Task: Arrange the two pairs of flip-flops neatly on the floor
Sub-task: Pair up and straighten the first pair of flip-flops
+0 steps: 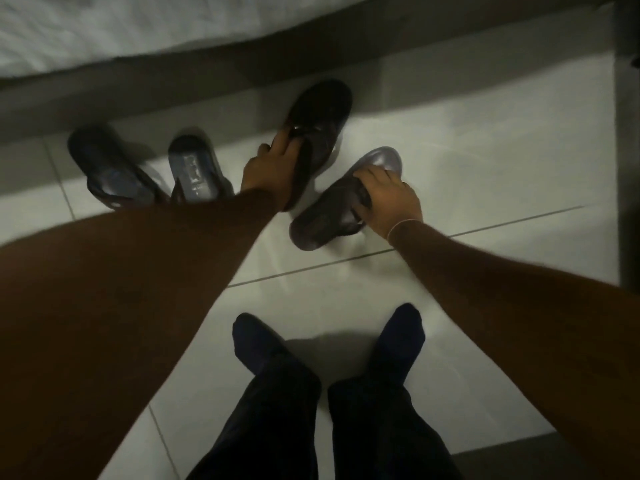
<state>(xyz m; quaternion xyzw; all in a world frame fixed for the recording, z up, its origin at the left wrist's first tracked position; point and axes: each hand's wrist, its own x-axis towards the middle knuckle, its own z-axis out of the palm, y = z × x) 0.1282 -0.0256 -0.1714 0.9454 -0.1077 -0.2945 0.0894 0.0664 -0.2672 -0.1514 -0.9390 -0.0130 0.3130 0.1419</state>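
Two brown flip-flops lie on the white tiled floor (467,161). My left hand (266,168) grips the strap of the farther brown flip-flop (318,112), which points toward the bed. My right hand (388,199) holds the strap of the nearer brown flip-flop (322,220), which lies slanted with one end toward the lower left. A dark blue-grey pair rests to the left: one flip-flop (104,161) at the far left and the other (194,164) beside it, its lower end hidden by my left sleeve.
A bed with white bedding (138,29) and a dark base runs along the top. A dark furniture leg or panel (627,150) stands at the right edge. My own feet in dark socks (263,344) stand below the flip-flops.
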